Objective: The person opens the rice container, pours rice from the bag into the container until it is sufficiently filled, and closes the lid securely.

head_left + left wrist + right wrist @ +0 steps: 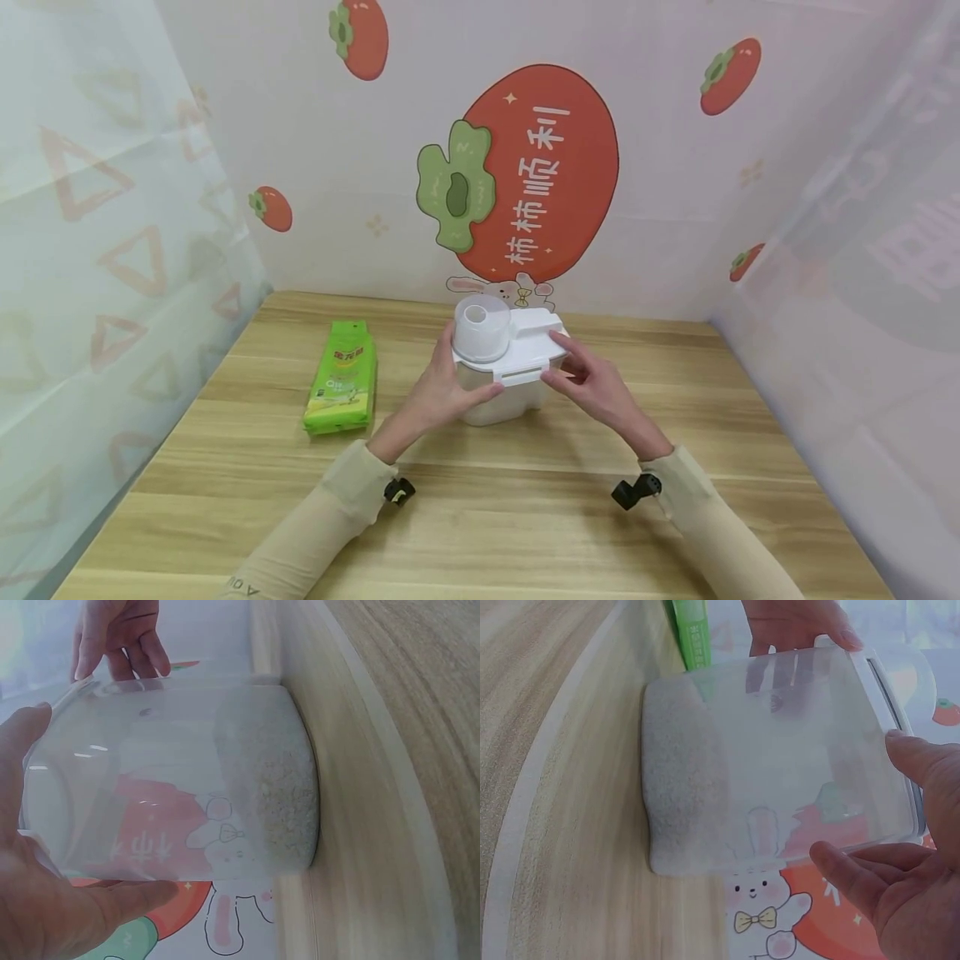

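Observation:
A translucent rice storage container [491, 404] with a white lid [528, 346] stands upright on the wooden table. White rice grains [281, 787] fill its lower part, seen through the wall in both wrist views. On the lid's left sits a clear round cup [480, 333], upside down. My left hand [442, 392] grips the left side near the top, thumb at the lid's front edge. Across from it, my right hand [596, 387] holds the right side, its thumb at the front of the lid and fingers against the side wall.
A green rice bag [342, 383] lies to the left of the container on the table [480, 525]. Behind the table hangs a white cloth printed with persimmons [555, 175], and patterned cloth [112, 250] closes off both sides.

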Motion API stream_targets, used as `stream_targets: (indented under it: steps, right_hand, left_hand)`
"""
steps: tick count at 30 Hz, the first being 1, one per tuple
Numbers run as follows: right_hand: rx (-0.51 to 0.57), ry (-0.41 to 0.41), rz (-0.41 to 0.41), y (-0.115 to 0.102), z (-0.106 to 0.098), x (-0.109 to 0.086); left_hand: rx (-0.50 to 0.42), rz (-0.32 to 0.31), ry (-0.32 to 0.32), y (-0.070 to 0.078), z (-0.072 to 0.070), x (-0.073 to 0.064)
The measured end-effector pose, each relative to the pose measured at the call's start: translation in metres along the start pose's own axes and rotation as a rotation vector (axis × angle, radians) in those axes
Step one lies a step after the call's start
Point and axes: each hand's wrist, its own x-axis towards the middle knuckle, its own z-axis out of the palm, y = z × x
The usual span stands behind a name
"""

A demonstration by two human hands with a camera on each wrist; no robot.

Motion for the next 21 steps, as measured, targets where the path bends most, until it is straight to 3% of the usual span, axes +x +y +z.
stream_targets:
  steps: [21]
  right_hand:
    - [-0.048,0.034,-0.025,-0.0014,0.0039,-0.0023]
  left_hand:
    - [0.021,0.003,0.008,-0.0030,-0.0005,0.0008]
